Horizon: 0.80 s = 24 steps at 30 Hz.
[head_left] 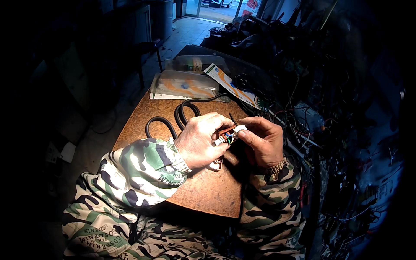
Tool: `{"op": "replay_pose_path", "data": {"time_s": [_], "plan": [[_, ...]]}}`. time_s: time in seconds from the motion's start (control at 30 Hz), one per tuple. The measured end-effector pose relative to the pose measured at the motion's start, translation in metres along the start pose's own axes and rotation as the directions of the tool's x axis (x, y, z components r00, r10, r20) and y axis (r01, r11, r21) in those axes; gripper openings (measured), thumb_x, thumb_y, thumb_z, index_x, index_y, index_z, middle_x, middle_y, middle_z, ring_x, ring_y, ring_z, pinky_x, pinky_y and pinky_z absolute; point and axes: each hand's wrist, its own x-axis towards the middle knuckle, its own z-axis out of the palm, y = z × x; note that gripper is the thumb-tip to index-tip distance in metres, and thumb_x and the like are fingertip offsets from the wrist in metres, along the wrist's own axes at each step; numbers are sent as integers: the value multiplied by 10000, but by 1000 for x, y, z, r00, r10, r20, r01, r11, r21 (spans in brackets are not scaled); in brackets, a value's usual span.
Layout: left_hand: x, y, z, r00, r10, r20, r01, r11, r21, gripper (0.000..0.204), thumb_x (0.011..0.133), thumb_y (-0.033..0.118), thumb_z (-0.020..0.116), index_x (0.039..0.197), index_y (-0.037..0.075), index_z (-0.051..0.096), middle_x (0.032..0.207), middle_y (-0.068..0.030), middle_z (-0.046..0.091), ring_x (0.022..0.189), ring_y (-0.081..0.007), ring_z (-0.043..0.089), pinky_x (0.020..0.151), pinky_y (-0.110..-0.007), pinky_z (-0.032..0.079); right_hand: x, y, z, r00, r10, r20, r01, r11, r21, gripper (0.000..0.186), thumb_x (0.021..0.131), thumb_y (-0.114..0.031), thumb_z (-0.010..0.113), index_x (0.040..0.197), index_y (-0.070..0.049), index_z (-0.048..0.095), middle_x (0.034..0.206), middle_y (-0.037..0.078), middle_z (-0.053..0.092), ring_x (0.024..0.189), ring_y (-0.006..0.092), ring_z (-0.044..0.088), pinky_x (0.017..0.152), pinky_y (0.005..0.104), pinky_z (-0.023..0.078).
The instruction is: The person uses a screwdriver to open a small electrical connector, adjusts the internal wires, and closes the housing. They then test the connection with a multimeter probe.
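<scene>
Within the left hand [203,139], thumb and fingers closed: small white plastic-looking fitting [219,141], multicoloured thin wires [230,137]. Right hand [261,139]: pinched on small rounded white piece [241,128], just beside. Advisable: steady hold, wires unstrained. Beneath: brown wooden tabletop [208,197]. Farther left: looped black cable [160,119].

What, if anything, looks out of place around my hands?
The tangled cables heaped to the right, beside the wooden tabletop, look messy. Between your left hand and right hand, coloured wires lie exposed beside a small white part; I can't tell whether that's damage.
</scene>
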Motion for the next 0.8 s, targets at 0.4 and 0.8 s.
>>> {"op": "replay_pose_path", "data": {"time_s": [0.4,0.8], "plan": [[0,3,-2,1000,-30,1,30,1000,-9,356,703,26,772,1047,6,683,873,-63,651,644,-116,593,575,-267,498,1,3,0,1000,-17,-22,18,999,48,287,828,-2,788,1090,62,688,965,103,727,882,144,686,811,263,551],[4,3,-9,859,-357,367,497,754,-430,447,835,-11,749,1205,-98,514,926,-134,671,644,-112,675,522,-226,563,0,1,3,997,57,-59,-54,998,44,281,838,-26,781,1087,65,688,945,104,727,852,133,677,781,254,553]]}}
